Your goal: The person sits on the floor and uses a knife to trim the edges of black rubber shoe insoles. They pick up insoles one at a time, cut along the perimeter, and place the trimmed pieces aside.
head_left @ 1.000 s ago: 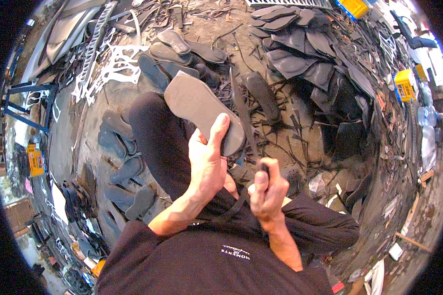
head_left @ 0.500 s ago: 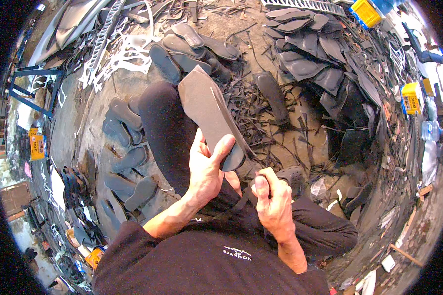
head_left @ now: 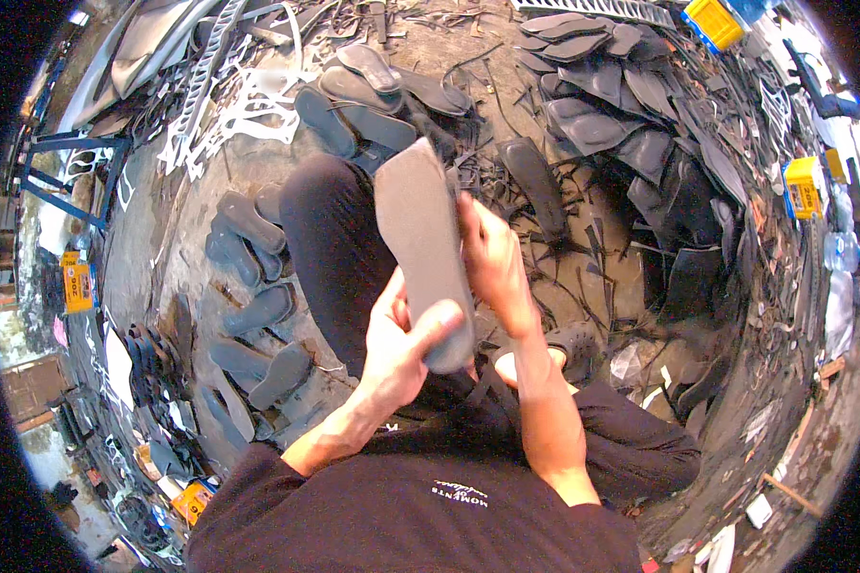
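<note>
A grey foam shoe sole (head_left: 416, 229) stands tilted over my lap, its heel end toward me. My left hand (head_left: 399, 349) is closed on that lower end, thumb pressed across its face. Along the sole's upper right edge is my right hand (head_left: 495, 263), its fingers curled in and partly hidden behind the edge. Whatever those fingers grip does not show. Just past the sole's far end lie several dark soles (head_left: 368, 86) in a loose heap.
A large pile of black soles and sheet pieces (head_left: 631, 143) rises at the far right. One dark sole (head_left: 530, 186) lies among thin black offcuts. More soles (head_left: 268, 368) are scattered left of my knee (head_left: 325, 220). A yellow container (head_left: 803, 188) stands at the right.
My right hand has moved up and forward from near my lap to the sole's upper right edge. The sole has turned more upright, and the dark strip along its right side no longer shows.
</note>
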`<state>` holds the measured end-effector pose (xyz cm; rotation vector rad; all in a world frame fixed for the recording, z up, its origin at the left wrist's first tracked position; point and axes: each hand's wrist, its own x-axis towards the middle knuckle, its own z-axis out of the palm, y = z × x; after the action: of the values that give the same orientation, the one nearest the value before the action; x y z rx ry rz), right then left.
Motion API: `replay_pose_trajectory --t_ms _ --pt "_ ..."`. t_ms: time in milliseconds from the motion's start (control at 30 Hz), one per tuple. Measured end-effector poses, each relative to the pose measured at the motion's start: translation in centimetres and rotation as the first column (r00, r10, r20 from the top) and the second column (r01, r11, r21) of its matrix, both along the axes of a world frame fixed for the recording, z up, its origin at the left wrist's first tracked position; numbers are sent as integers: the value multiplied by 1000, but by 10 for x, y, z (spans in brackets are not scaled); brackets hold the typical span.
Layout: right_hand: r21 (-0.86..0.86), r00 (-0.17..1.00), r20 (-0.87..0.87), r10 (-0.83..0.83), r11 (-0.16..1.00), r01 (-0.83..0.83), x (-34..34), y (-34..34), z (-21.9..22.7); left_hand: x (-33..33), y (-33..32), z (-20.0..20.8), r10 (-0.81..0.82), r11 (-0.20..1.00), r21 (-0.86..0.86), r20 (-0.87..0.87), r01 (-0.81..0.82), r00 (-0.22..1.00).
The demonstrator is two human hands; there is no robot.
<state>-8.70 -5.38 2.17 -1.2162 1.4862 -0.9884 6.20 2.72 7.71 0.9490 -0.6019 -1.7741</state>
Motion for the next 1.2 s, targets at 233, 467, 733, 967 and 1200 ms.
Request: replay_pose_trajectory --t_ms 233,467,733,967,1200 --pt "80 949 311 -46 997 22 -7 39 47 12 -5 -15 -68 995 -49 246 83 967" --pt "83 999 43 -31 996 28 -9 119 71 -5 -55 -1 87 980 144 318 -139 944" --pt "-162 910 -368 -189 977 137 -21 158 40 -14 -48 22 -123 985 156 345 72 931" --pt "167 993 -100 58 985 -41 -56 107 94 21 -52 21 -420 875 -65 389 479 820" --pt "276 982 -62 178 949 -154 -74 138 106 39 -69 37 -542 755 -128 429 643 722"
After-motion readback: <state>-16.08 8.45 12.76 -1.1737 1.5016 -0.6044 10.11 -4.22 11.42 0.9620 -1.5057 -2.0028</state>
